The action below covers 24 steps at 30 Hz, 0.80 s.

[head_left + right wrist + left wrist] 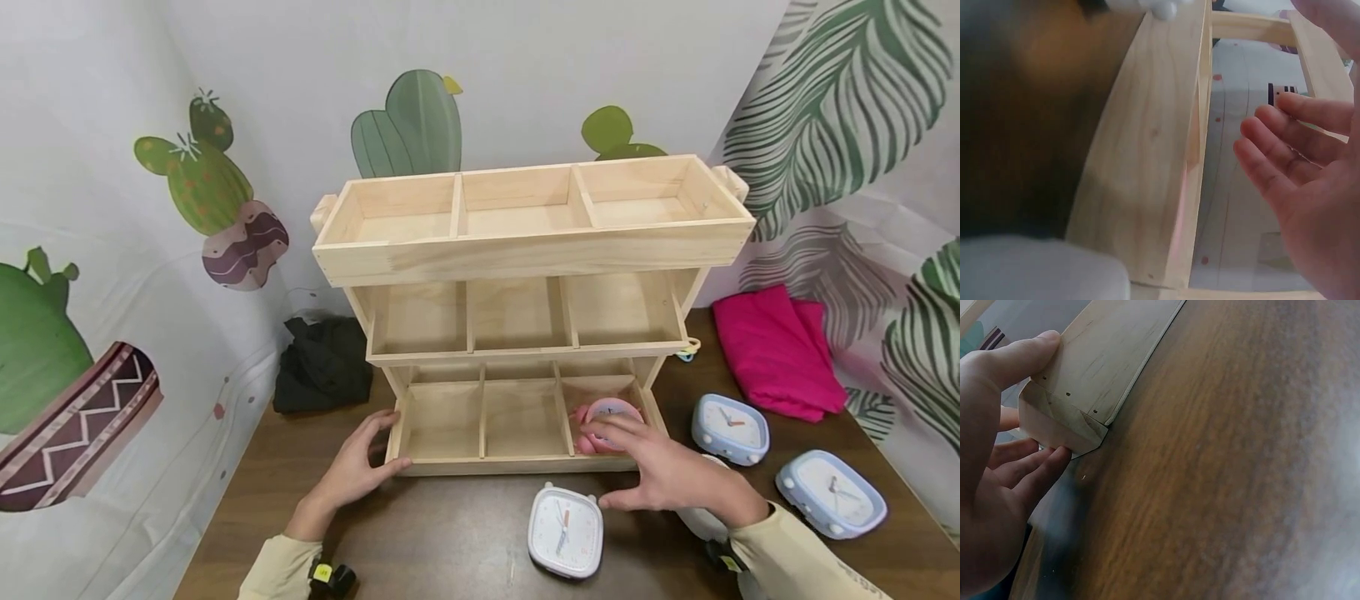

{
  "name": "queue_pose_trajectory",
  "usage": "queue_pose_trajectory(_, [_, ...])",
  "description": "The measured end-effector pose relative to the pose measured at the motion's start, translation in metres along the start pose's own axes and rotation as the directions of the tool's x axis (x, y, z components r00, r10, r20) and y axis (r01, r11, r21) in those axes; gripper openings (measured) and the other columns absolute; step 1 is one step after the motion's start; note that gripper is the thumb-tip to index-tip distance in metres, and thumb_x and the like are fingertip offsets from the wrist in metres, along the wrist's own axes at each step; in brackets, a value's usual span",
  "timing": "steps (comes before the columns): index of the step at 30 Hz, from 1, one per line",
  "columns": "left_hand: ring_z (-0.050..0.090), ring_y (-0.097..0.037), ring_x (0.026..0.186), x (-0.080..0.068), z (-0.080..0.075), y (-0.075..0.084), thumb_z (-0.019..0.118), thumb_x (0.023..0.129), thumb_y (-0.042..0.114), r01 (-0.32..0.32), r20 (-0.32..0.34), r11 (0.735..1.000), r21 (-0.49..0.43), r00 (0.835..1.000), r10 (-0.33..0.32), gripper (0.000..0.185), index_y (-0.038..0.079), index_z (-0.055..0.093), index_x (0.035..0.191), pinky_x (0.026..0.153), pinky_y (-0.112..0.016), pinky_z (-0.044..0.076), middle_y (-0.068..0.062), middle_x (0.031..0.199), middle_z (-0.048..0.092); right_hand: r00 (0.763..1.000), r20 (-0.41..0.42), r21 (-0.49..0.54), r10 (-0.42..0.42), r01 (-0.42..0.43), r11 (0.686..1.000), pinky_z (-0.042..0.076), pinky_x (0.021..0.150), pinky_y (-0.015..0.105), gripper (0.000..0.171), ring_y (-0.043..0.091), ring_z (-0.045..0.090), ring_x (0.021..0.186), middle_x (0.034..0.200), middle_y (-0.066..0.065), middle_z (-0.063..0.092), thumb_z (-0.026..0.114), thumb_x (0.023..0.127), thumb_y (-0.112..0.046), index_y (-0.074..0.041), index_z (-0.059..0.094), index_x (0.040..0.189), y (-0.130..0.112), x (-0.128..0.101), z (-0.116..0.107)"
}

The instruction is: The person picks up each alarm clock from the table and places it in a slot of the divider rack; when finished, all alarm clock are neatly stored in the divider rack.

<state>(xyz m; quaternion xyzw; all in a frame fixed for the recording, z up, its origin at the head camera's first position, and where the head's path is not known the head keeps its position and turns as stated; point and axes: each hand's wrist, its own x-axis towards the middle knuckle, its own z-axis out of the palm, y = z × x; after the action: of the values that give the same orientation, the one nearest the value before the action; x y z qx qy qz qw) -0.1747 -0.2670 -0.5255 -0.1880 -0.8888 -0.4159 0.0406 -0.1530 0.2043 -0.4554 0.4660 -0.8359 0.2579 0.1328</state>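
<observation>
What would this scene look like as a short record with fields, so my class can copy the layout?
Furniture: wooden rack, three tiers, three compartments each
Left hand: holds the rack's lower left front corner
Right hand: over the pink clock, fingers loosely extended; contact unclear
Pink clock: in the bottom tier's right compartment
White clock: on the table, in front of the rack
Blue clocks: two, on the table at right
Cloths: magenta cloth right of the rack, dark cloth left

A black cloth (322, 368) and magenta cloth (776, 354) lie before a cactus-print backdrop (517, 79).
</observation>
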Motion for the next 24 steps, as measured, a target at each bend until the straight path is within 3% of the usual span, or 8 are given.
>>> queue_pose_trajectory(6, [0.052, -0.034, 0.125, -0.001, 0.000, 0.000, 0.082, 0.079, 0.035, -0.004, -0.003, 1.000, -0.011, 1.000, 0.004, 0.072, 0.009, 0.049, 0.138, 0.085, -0.043, 0.058, -0.013, 0.141, 0.046, 0.999, 0.006, -0.009, 0.048, -0.048, 0.999, 0.023, 0.108, 0.005, 0.085, 0.015, 0.050, 0.120, 0.130, 0.002, 0.056, 0.092, 0.060, -0.042, -0.017, 0.054, 0.133, -0.018, -0.007, 0.007])
queue_pose_trajectory(11, [0.052, -0.033, 0.125, -0.001, -0.002, 0.003, 0.082, 0.078, 0.036, 0.005, -0.002, 1.000, -0.008, 1.000, -0.005, 0.074, 0.009, 0.048, 0.138, 0.086, -0.043, 0.058, -0.012, 0.141, 0.046, 0.999, -0.015, -0.040, 0.047, -0.047, 0.998, 0.019, 0.110, 0.005, 0.090, 0.019, 0.053, 0.119, 0.133, 0.003, 0.054, 0.091, 0.058, -0.047, -0.010, 0.056, 0.133, -0.025, -0.010, 0.012])
queue_pose_trajectory(18, [0.052, -0.033, 0.125, -0.002, -0.001, -0.002, 0.082, 0.078, 0.035, 0.004, -0.003, 1.000, -0.018, 1.000, -0.004, 0.072, 0.011, 0.049, 0.138, 0.086, -0.044, 0.058, -0.011, 0.141, 0.046, 0.992, 0.058, -0.026, 0.108, -0.106, 0.994, 0.026, 0.112, 0.011, 0.097, 0.021, 0.047, 0.129, 0.141, 0.007, 0.049, 0.086, 0.064, -0.056, -0.015, 0.046, 0.142, -0.034, -0.019, 0.025])
queue_pose_trajectory(24, [0.052, -0.032, 0.125, -0.001, 0.000, -0.002, 0.084, 0.078, 0.031, 0.006, -0.009, 1.000, -0.019, 1.000, -0.006, 0.072, 0.013, 0.049, 0.137, 0.086, -0.045, 0.058, -0.010, 0.141, 0.047, 0.990, 0.055, -0.013, 0.129, -0.128, 0.992, 0.019, 0.112, 0.006, 0.104, 0.020, 0.046, 0.130, 0.142, 0.010, 0.048, 0.088, 0.061, -0.055, -0.012, 0.044, 0.144, -0.036, -0.020, 0.029])
